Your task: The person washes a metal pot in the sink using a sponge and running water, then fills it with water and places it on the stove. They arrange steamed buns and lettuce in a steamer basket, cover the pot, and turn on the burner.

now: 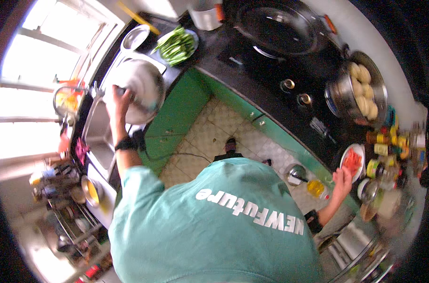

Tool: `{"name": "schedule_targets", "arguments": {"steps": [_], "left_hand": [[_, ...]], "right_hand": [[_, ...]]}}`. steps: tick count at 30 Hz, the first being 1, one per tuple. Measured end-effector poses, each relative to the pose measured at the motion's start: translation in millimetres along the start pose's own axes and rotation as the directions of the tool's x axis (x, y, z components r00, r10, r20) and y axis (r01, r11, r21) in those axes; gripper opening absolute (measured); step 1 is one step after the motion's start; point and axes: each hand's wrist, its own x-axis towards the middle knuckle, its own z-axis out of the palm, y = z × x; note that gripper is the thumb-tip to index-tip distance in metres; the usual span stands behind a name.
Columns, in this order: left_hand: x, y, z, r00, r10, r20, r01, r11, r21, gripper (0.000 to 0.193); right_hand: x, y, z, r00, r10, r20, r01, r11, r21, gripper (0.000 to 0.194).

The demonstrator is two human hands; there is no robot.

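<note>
My left hand (pixel 119 100) grips the dark knob of a large round pot lid (pixel 145 85), which is blurred and hangs over the counter beside the sink. On the right, my right hand (pixel 342 180) is at the lower left edge of a white oval plate (pixel 360 169) with cut red food (pixel 352 161) on it. Its fingers are bent and blurred; whether they touch or hold the plate cannot be told. Behind the lid, green leafy vegetables (pixel 177 46) lie on a plate. A steel pot (pixel 379 83) with several pale round buns (pixel 361 78) stands on the right.
A large dark wok (pixel 278 28) and a pot (pixel 205 17) stand at the back. The steel sink (pixel 99 132) and a bowl with yellow contents (pixel 92 191) are on the left. Jars and bottles (pixel 375 168) crowd the right. An oil bottle (pixel 315 187) stands low beside the cabinet.
</note>
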Motion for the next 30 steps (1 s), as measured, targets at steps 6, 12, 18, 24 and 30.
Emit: {"name": "schedule_targets", "arguments": {"steps": [6, 12, 18, 24, 30], "left_hand": [[-37.9, 135.8, -112.6, 0.972, 0.202, -0.118, -0.228, 0.931, -0.286, 0.038], [-77.3, 315.4, -169.1, 0.91, 0.411, -0.05, -0.286, 0.536, -0.794, 0.035], [-99.6, 513.0, -150.2, 0.691, 0.713, -0.119, -0.448, 0.293, -0.844, 0.032], [-108.5, 675.0, -108.2, 0.456, 0.872, -0.181, -0.806, 0.318, -0.499, 0.038], [-112.6, 771.8, -58.9, 0.255, 0.956, -0.147, -0.914, 0.189, -0.36, 0.05]], "right_hand": [[26.2, 9.5, -12.8, 0.996, -0.044, 0.082, 0.036, 0.995, 0.097, 0.025], [29.2, 28.1, -68.2, 0.996, -0.078, 0.043, 0.075, 0.996, 0.057, 0.025], [15.0, 78.4, -149.0, 0.995, 0.09, -0.048, -0.077, 0.97, 0.232, 0.023], [-21.9, 122.2, -204.6, 0.978, 0.07, -0.197, -0.047, 0.992, 0.118, 0.024], [-77.4, 136.0, -225.0, 0.902, 0.27, -0.339, -0.165, 0.937, 0.307, 0.028]]}}
